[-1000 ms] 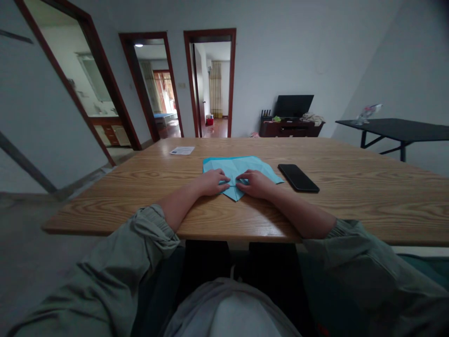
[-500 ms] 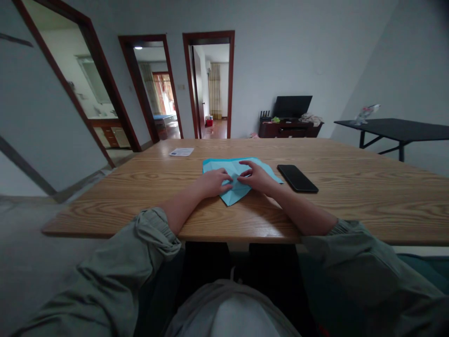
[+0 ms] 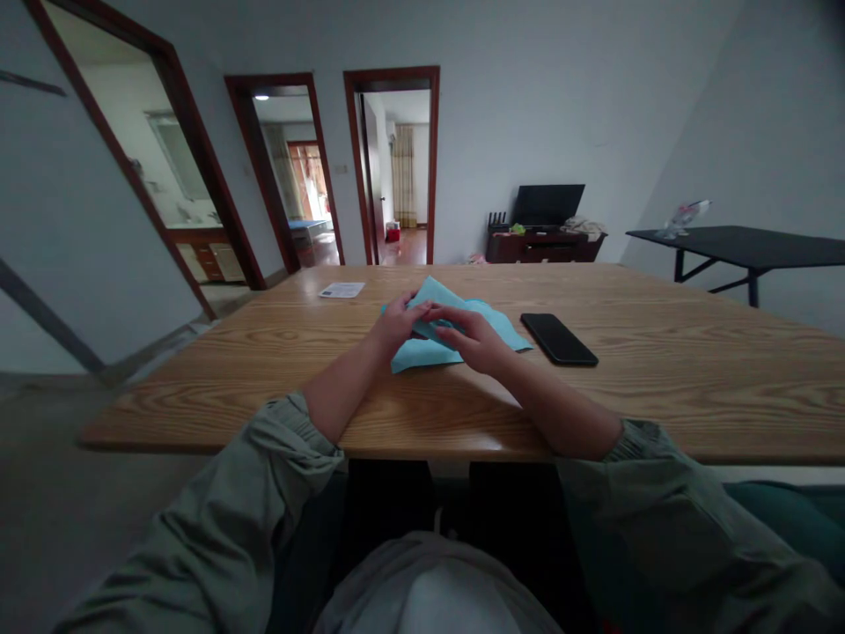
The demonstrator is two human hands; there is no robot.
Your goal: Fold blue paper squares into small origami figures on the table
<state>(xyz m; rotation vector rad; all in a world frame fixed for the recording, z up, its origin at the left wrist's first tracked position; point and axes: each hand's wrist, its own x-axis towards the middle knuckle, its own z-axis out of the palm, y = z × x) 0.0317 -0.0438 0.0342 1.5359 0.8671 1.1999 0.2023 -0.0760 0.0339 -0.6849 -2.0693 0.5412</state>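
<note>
A light blue sheet of paper (image 3: 429,354) lies on the wooden table, with one part of it lifted and folded up between my hands. My left hand (image 3: 401,320) grips the raised part from the left, its fingers closed on the paper. From the right, my right hand (image 3: 472,336) reaches over with its fingertips pressed on the same raised fold, close to my left fingers. The fingertips of both hands meet and partly hide the fold. Part of the sheet spreads out to the right, beneath my right hand.
A black phone (image 3: 558,339) lies right of the paper. A small white card (image 3: 341,290) is at the table's far left. Behind the wooden table (image 3: 660,370) stand a black table (image 3: 745,244) at the right and a cabinet (image 3: 542,249) with a screen.
The near corner of the paper has been lifted and turned up and away. My hands have come together and now hold the raised fold, where before they rested on the flatter sheet.
</note>
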